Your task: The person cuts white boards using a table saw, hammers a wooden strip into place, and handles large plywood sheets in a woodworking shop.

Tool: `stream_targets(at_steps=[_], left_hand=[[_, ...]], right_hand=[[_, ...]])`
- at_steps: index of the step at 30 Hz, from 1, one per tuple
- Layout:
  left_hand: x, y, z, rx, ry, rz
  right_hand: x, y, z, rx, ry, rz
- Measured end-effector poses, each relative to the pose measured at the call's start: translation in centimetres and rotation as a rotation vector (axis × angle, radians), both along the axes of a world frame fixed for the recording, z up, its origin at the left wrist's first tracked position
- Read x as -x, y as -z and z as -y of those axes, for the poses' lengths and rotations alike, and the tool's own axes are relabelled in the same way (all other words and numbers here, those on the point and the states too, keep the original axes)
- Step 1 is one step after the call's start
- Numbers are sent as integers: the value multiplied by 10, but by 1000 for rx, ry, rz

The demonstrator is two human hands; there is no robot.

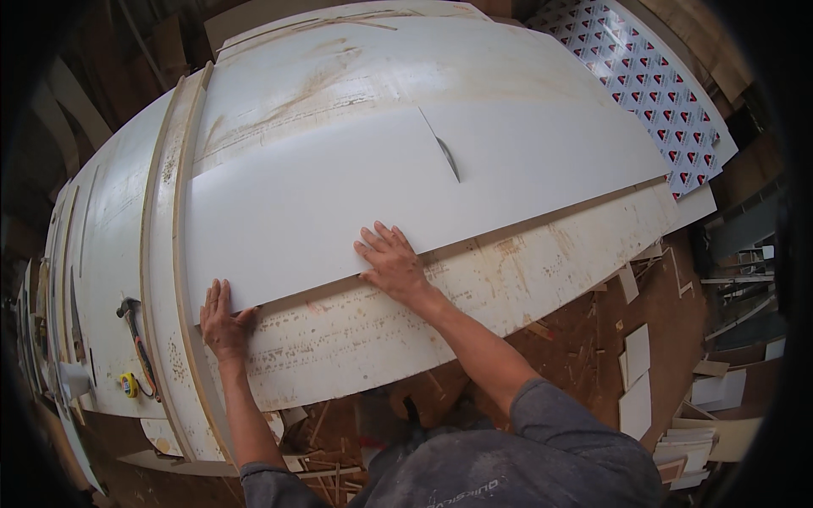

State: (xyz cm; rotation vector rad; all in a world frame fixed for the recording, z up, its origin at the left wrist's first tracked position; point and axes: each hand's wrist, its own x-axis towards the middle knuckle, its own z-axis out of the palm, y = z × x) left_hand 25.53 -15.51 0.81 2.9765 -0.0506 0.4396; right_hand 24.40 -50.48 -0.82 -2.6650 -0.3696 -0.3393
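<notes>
A large white board lies on the worn white tabletop, its left edge along a raised wooden fence. A saw blade sticks up through the board, and a thin cut line runs from it to the far edge. My left hand rests at the board's near left corner beside the fence, fingers stretched forward. Lying flat with fingers spread, my right hand presses on the board near its front edge, left of the blade. Neither hand grips anything.
Left of the fence lie a hammer and a yellow tape measure. A sheet with a red and blue printed pattern is at the far right. White offcuts and wood scraps litter the brown floor at right.
</notes>
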Motion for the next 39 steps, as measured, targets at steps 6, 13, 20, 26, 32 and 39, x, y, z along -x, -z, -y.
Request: stream_targets(at_steps=[6,13,20,26,32,39], left_hand=[[-20,-1,2,31,13,15],[-45,2,3,44,8,39],[-67,-5,11,97,31,72],[-86,2,4,42,35,78],[-96,-3,10,54,15,61],[-113,-1,10,75,23,57]], right_hand=[[-21,1,2,7,5,-1],[-47,1,3,7,4,-10],[-73,0,5,15,11,-24],[-91,1,6,7,14,-35],[-101,-3,5,-10,30,-74],[-117,-6,5,-5,58,-95]])
